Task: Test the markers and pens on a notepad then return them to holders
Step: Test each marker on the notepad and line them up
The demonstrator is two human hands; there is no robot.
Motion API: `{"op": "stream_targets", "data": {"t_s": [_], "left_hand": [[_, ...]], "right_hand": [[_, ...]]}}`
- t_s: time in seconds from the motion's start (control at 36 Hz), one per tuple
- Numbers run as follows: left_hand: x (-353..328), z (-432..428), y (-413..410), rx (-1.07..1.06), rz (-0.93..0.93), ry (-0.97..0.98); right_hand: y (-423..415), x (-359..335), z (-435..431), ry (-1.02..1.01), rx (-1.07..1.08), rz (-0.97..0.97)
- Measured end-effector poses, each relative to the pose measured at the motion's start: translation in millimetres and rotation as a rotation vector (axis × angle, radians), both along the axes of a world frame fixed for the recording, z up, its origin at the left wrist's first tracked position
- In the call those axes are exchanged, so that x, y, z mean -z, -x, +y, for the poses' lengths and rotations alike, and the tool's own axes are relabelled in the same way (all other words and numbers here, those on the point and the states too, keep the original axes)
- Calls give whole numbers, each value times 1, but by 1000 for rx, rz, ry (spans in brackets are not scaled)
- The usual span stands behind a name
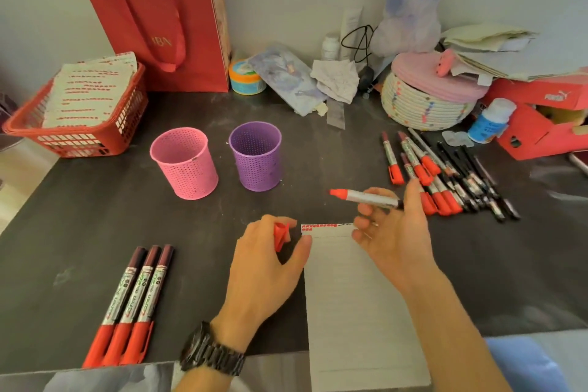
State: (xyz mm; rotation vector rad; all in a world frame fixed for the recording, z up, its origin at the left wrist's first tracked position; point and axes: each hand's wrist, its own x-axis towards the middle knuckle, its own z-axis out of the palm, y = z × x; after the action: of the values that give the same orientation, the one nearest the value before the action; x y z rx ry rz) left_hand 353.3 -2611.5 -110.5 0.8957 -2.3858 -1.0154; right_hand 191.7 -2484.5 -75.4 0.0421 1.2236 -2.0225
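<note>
Lined notepad (pixel 359 296) flat on the worktop, with red test marks along its top edge. Just above that edge, the right hand (pixel 391 232) holds a marker (pixel 366 197), red tip pointing left. At the notepad's upper-left corner, the left hand (pixel 264 267) pinches a red cap (pixel 281 234). Three capped markers (pixel 133 305) lie side by side left of the notepad. A pile of markers and pens (pixel 445 175) lies beyond it to the right. The pink holder (pixel 184 162) and purple holder (pixel 256 156) stand upright beyond it to the left.

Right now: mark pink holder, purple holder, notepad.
pink holder (pixel 187 169), head view, front wall.
purple holder (pixel 257 165), head view, front wall.
notepad (pixel 350 296), head view, bare page middle.
</note>
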Motion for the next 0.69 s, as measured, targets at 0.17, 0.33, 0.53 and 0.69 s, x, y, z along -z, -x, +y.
{"op": "stream_targets", "data": {"t_s": [0.17,0.33,0.53,0.69], "left_hand": [[12,-8,4,110,-94,124],[18,-10,5,136,-141,143],[20,-10,8,98,-151,156],[17,-9,10,73,-172,146]], "right_hand": [[-5,2,-18,-190,-153,288],[1,16,-34,-297,-68,681],[-4,38,-36,-443,50,833],[-4,43,-38,-544,66,888]]}}
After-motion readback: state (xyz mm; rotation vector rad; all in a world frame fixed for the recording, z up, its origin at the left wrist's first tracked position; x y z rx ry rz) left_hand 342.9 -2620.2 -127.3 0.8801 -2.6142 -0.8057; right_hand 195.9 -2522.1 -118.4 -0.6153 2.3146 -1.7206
